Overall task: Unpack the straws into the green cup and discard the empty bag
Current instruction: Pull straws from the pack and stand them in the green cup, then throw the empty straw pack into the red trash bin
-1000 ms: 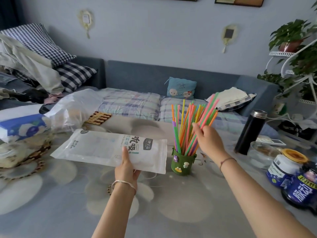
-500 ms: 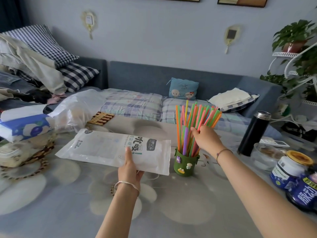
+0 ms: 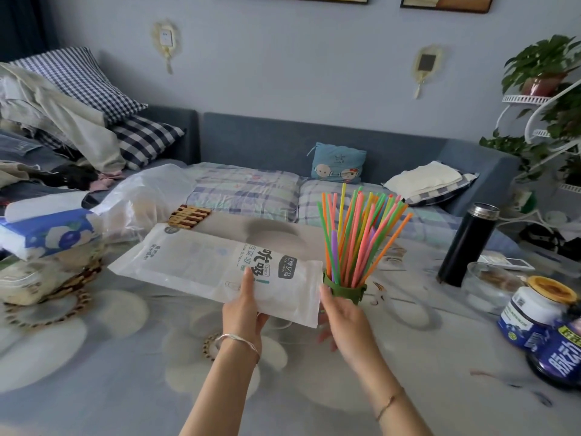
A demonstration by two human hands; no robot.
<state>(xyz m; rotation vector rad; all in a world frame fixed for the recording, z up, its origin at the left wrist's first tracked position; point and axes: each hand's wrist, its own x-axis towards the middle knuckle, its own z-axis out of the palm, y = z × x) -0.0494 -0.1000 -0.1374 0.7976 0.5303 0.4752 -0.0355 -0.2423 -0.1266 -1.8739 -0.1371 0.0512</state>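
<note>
Left grip (image 3: 243, 313) pinches the empty bag (image 3: 217, 265) near its right end, thumb on the printed top face, fingers under it. Right grip (image 3: 344, 316) holds nothing, fingers loose and extended, index tip just beside the bag's right edge; can't tell if it touches.

Bag is white and flat with dark print, held off the tabletop (image 3: 110, 382). It runs out to the left of the green cup (image 3: 344, 292), and its right corner covers part of the cup's left side. Right grip sits just in front of the cup and hides its lower front.

Green cup stands upright on the tabletop. Straws (image 3: 358, 234) are all in the cup, fanned out and leaning mostly right: orange, pink, green, yellow, a purple one.

Right of the cup:
- black flask (image 3: 468, 243), upright, apart from the cup
- glass bowl (image 3: 490, 284), beyond the flask
- white jar (image 3: 534, 306) with a yellow lid, front-right of the cup
- blue jar (image 3: 556, 357), beside the white jar and nearer the camera

Left of the cup:
- wooden mat (image 3: 188, 215), behind the bag
- clear plastic bag (image 3: 147, 196), back-left
- blue tissue pack (image 3: 47, 234), well to the left

Sofa (image 3: 314, 146) with cushions runs behind the cup. Silver bangle (image 3: 237, 341) on the left wrist.
</note>
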